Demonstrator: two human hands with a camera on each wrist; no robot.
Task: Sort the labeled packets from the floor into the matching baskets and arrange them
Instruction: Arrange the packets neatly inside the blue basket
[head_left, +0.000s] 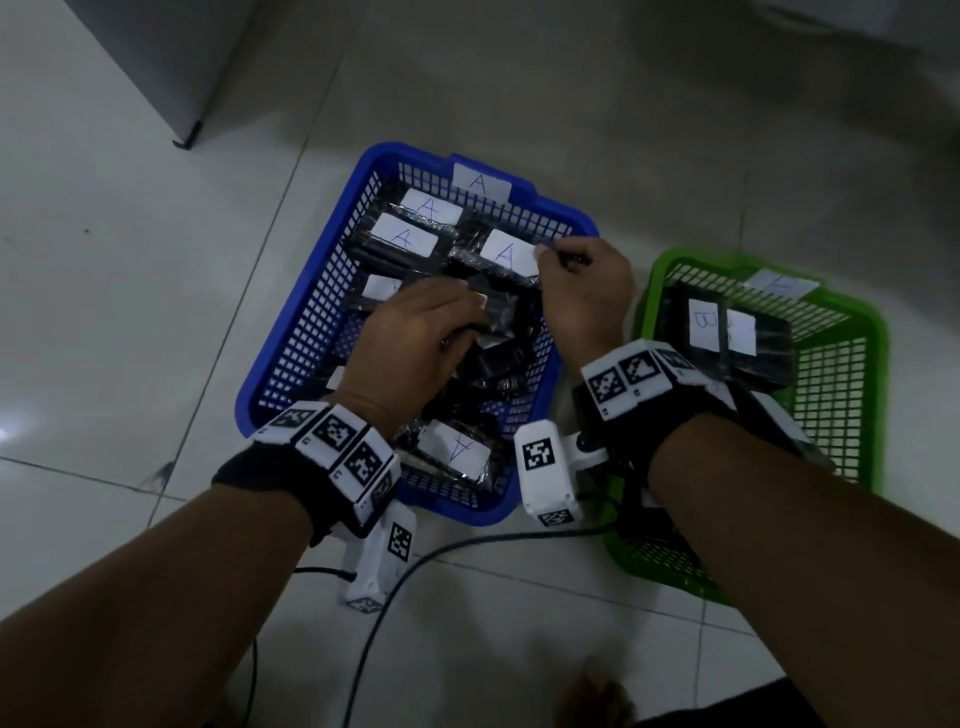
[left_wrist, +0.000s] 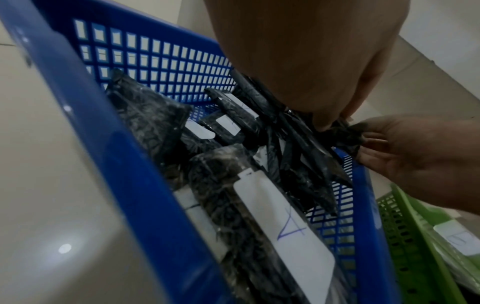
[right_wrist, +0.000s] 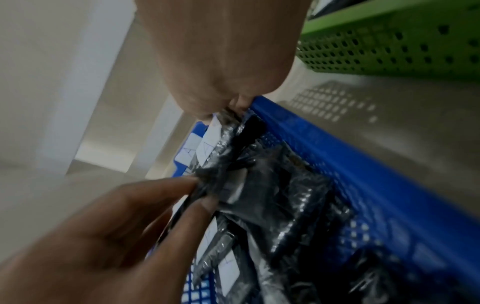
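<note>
Blue plastic basket (head_left: 291, 358), tagged A, holds black packets with white A labels on a tiled floor (head_left: 130, 291). Left hand (head_left: 415, 338) pinches a black packet (head_left: 498, 322) at the basket's middle; right hand (head_left: 582, 291) pinches the edge of an A-labelled packet (head_left: 506, 257). Green basket (head_left: 841, 395) beside it holds B packets (head_left: 727, 338).

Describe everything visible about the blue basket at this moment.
The blue basket is a squarish plastic tub with lattice walls and a solid rolled rim, standing upright on the tiled floor, left of the green basket. A white tag marked A sits on its far rim. Inside lie many black film-wrapped packets with white A labels, some flat, some jumbled. The left hand and right hand both reach into it, gripping packets.
</note>
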